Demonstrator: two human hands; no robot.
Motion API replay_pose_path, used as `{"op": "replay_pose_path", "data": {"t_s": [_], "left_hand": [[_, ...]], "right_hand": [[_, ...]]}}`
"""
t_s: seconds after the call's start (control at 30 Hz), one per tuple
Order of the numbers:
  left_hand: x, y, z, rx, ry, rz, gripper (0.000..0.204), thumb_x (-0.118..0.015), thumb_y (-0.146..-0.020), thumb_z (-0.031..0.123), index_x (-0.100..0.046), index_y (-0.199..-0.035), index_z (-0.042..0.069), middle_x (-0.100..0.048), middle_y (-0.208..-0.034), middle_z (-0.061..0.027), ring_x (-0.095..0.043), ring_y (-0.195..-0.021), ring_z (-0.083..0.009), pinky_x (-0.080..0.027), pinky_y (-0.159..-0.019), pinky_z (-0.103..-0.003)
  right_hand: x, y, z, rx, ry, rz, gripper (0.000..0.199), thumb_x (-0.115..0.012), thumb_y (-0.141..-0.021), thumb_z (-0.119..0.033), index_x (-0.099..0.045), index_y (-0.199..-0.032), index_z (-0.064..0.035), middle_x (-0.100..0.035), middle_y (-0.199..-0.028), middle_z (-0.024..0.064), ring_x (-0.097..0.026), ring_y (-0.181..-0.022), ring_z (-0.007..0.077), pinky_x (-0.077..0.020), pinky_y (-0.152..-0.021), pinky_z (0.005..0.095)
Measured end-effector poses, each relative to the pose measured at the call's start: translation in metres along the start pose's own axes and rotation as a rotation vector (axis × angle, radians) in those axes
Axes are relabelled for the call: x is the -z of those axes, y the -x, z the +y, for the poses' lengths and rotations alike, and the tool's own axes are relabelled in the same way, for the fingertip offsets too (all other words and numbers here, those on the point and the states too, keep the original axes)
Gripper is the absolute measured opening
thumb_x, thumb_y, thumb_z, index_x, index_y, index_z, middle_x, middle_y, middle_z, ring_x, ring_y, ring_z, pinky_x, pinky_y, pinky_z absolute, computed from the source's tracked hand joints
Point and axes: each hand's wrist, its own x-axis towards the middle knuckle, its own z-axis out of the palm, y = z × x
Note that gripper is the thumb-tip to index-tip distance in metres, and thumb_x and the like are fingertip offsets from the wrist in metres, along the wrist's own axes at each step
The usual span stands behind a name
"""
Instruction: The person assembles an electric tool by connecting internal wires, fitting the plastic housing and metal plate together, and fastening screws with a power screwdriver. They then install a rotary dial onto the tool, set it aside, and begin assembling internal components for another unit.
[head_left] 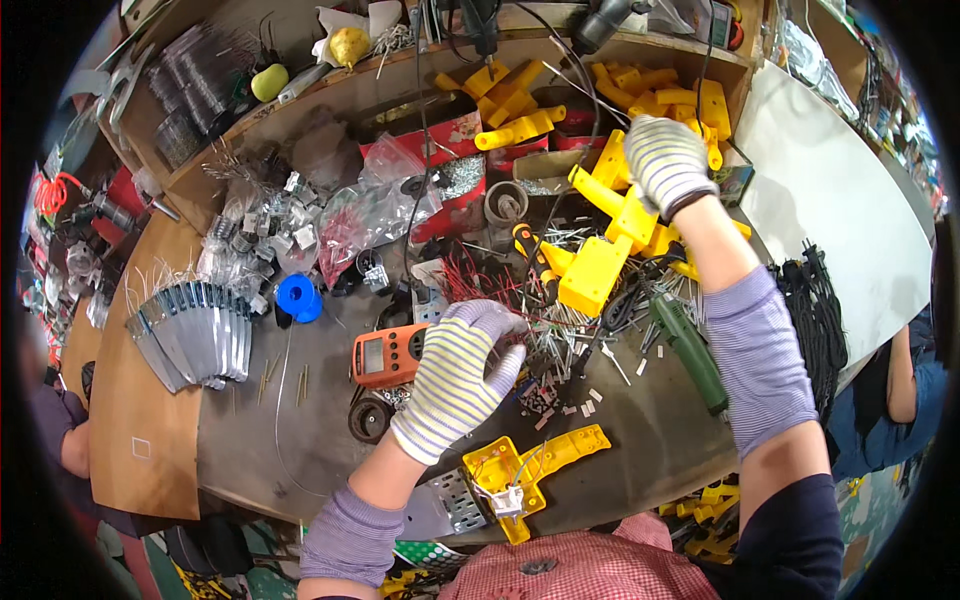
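Observation:
My left hand [455,375], in a striped glove, hovers over the bench beside an orange multimeter [388,356]. Its fingers curve and the thumb stands apart, with nothing visible between them. Red wires [475,280] lie just beyond it. At the back right, my gloved right hand [668,165] is closed over yellow plastic casings [598,272]; its fingertips are partly hidden, and it seems to grip one. In front of me lies an open yellow casing half [570,452] with a white part and wires inside.
A green electric screwdriver [688,350] lies below my right forearm, near scattered screws [620,362]. Yellow casings fill the back shelf. Left are a blue spool [299,298], fanned metal strips [195,335] and plastic bags [375,215]. Black cords [808,310] hang right. Other people sit at both sides.

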Motion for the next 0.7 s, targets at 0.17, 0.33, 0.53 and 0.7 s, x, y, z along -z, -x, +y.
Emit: {"op": "replay_pose_path", "data": {"t_s": [0.17,0.33,0.53,0.7], "left_hand": [[0.004,0.004,0.012,-0.042,0.022,0.059,0.02,-0.07,-0.079,0.005,-0.067,-0.099,0.004,-0.067,-0.095,-0.0125,-0.063,-0.094,-0.0324,-0.051,-0.084,-0.042],[0.03,0.022,0.035,0.008,0.132,-0.012,0.018,-0.071,-0.081,0.005,-0.069,-0.098,0.004,-0.068,-0.096,-0.0122,-0.065,-0.094,-0.0311,-0.052,-0.086,-0.041],[0.01,0.024,0.07,-0.03,0.463,-0.018,0.078,-0.081,-0.079,0.03,-0.046,-0.144,0.005,-0.053,-0.137,-0.0184,-0.054,-0.126,-0.0366,-0.038,-0.113,-0.044],[-0.016,0.019,0.101,0.466,1.414,-0.035,0.075,-0.077,-0.085,0.007,-0.033,-0.146,0.007,-0.053,-0.134,-0.0075,-0.057,-0.115,-0.0142,-0.049,-0.097,-0.03]], "right_hand": [[0.003,0.011,0.081,0.044,-0.013,-0.192,0.028,-0.058,-0.085,-0.023,-0.075,-0.086,-0.0013,-0.072,-0.094,0.0226,-0.07,-0.092,0.0372,-0.0551,-0.083,0.0458],[-0.022,0.087,0.137,0.106,-0.023,-0.375,0.034,-0.055,-0.09,-0.028,-0.073,-0.087,0.0002,-0.071,-0.094,0.0211,-0.068,-0.095,0.0377,-0.0536,-0.086,0.0455],[0.082,0.179,0.077,-0.118,-1.153,-0.592,0.025,-0.057,-0.091,-0.023,-0.06,-0.084,0.0006,-0.058,-0.076,0.0124,-0.06,-0.072,0.0301,-0.0482,-0.068,0.0371],[0.105,0.164,-0.04,0.494,-1.077,-0.066,0.027,-0.056,-0.094,-0.023,-0.061,-0.086,0.0022,-0.06,-0.079,0.0154,-0.061,-0.075,0.0298,-0.0486,-0.071,0.0388]]}}
